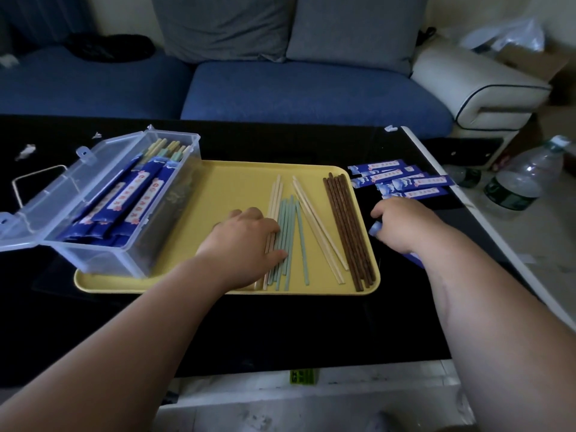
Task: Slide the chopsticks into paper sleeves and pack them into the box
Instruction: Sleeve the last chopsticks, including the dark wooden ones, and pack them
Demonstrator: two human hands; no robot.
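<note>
A yellow tray (237, 185) on the black table carries loose chopsticks: green ones (288, 219), cream ones (307, 210) and dark brown ones (344, 219). My left hand (246, 235) lies on the tray with fingers over the green and cream chopsticks. A clear plastic box (124, 244) with its lid open stands on the tray's left end, filled with several sleeved pairs (137, 191). Loose blue paper sleeves (402, 179) lie right of the tray. My right hand (402, 226) grips one blue sleeve (375, 228) just off the tray's right edge.
A blue sofa (280, 85) with grey cushions runs behind the table. Clear plastic bottles (523, 179) stand on the floor at the right, beside a white armrest (477, 82). The table's white edge (461, 194) slants along the right side.
</note>
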